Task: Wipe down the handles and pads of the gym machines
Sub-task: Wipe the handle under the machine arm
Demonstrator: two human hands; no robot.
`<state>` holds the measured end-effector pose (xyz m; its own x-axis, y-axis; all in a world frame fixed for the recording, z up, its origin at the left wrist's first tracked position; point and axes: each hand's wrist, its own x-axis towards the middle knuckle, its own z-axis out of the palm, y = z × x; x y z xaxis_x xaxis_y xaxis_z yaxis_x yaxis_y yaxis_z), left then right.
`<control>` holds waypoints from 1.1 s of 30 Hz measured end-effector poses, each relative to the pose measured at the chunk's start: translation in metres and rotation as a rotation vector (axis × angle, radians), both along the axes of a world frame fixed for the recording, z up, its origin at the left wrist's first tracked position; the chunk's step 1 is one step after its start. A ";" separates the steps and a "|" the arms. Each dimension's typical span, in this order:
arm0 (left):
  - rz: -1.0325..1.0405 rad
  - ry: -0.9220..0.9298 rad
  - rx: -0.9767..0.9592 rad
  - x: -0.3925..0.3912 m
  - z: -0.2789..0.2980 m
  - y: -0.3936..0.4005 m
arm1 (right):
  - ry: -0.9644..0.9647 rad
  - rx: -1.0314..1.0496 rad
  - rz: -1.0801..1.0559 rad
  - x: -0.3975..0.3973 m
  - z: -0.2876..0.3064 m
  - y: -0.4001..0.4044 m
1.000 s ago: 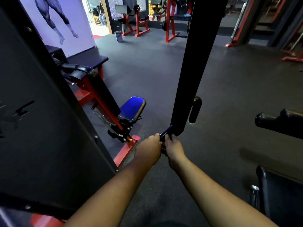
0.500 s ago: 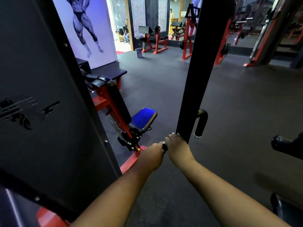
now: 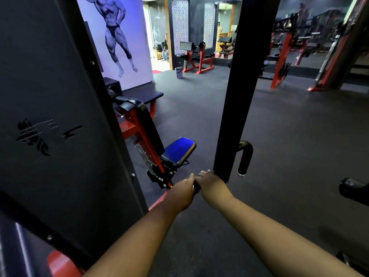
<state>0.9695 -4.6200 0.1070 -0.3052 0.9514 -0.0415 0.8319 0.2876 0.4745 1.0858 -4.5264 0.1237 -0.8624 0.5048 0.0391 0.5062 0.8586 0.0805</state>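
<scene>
My left hand (image 3: 181, 191) and my right hand (image 3: 212, 183) reach forward and meet at the foot of a black upright bar (image 3: 237, 96). Both hands curl round a short dark handle (image 3: 196, 185), of which only a small piece shows between them. My right hand's fingers lie over the bar's lower end. A second black curved handle (image 3: 244, 158) hangs on the bar's right side, untouched. To the left stands a red-framed seat with a blue seat pad (image 3: 178, 149) and a black back pad (image 3: 147, 126). No cloth is visible.
A big black machine panel (image 3: 50, 116) fills the left side. Another black grip (image 3: 353, 191) juts in at the right edge. A black bench (image 3: 143, 95), a grey bucket (image 3: 179, 72) and red machines (image 3: 197, 58) stand further back on the dark rubber floor.
The view has tilted upward. A dark blue piece seen between my hands a second ago is now covered, as my right hand slid over it toward the bar's foot.
</scene>
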 end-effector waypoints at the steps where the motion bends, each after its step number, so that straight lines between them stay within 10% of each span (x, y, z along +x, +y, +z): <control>1: 0.021 -0.019 -0.021 -0.001 0.000 0.000 | 0.022 -0.024 0.043 0.005 -0.002 0.001; 6: 0.053 -0.005 -0.046 0.005 -0.001 0.002 | -0.099 0.336 -0.024 0.019 -0.011 0.015; 15: -0.039 0.064 0.019 0.004 0.002 0.000 | 0.293 -0.061 0.180 0.042 -0.039 -0.002; 23: -0.016 0.064 0.030 0.010 0.002 -0.002 | 1.304 -1.521 -0.884 0.022 -0.069 -0.034; 27: -0.008 0.116 0.023 0.015 0.007 -0.003 | 1.725 -1.775 -1.106 -0.012 -0.033 -0.010; 33: -0.014 0.089 0.036 0.013 0.006 -0.002 | 1.710 -2.037 -1.019 -0.014 -0.022 -0.045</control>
